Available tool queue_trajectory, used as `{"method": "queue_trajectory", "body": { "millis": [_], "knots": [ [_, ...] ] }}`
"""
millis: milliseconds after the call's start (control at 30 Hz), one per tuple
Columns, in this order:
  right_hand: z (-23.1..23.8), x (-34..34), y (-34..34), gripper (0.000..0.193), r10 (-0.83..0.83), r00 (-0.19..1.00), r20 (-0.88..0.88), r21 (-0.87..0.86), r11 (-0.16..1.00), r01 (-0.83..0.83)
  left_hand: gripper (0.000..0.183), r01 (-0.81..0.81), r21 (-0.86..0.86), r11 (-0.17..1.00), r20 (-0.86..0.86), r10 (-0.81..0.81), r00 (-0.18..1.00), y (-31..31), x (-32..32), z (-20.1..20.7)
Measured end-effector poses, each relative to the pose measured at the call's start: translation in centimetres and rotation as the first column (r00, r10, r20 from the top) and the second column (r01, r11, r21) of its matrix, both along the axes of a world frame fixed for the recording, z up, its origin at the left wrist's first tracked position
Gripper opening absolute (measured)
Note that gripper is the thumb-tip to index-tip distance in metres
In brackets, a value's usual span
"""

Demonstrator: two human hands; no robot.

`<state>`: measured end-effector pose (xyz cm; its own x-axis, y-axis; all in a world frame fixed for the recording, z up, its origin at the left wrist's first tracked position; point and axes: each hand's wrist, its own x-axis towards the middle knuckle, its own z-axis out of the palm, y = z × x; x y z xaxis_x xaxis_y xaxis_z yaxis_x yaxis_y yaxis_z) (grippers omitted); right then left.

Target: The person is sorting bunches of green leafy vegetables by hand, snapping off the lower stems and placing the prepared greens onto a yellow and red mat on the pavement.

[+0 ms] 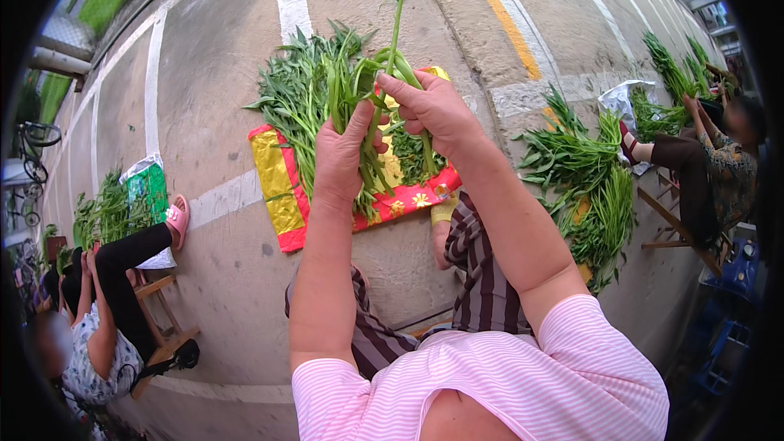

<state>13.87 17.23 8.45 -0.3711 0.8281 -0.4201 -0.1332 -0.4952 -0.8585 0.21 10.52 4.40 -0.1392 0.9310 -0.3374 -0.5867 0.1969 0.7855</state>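
Observation:
My left hand (343, 155) is closed around a small bunch of long-stemmed leafy greens (341, 86), which look like water spinach. Close beside it, my right hand (439, 114) pinches green stems (397, 28) between thumb and fingers, one stem standing up above the rest. Both hands are raised over a red and gold patterned sheet (269, 180) spread on the ground. On that sheet, just beyond my left hand, lies a larger heap of greens (294, 90) with narrow leaves. Part of the sheet and some loose leaves are hidden behind my hands.
More greens (600, 204) are heaped on the pavement to my right. A seated person (719, 163) at far right works with greens near a silvery sheet (625, 98). Another person (106, 343) sits on a wooden stool (167, 343) at left. Painted lines (290, 0) cross the pavement.

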Motion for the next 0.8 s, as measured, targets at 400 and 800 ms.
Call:
{"method": "queue_trajectory", "body": {
  "millis": [400,800],
  "knots": [
    [-0.1,1.0,1.4,0.016,-0.229,0.973,-0.004,0.006,0.973,0.229,0.014,-0.037,-0.023,0.999,0.034,0.038,0.999,0.0,-0.6,-0.9],
    [-0.4,1.7,1.4,0.017,-0.152,0.985,-0.08,0.01,0.988,0.153,0.041,0.074,-0.054,0.996,0.076,-0.07,0.995,0.4,0.5,-1.4]
  ]
}}
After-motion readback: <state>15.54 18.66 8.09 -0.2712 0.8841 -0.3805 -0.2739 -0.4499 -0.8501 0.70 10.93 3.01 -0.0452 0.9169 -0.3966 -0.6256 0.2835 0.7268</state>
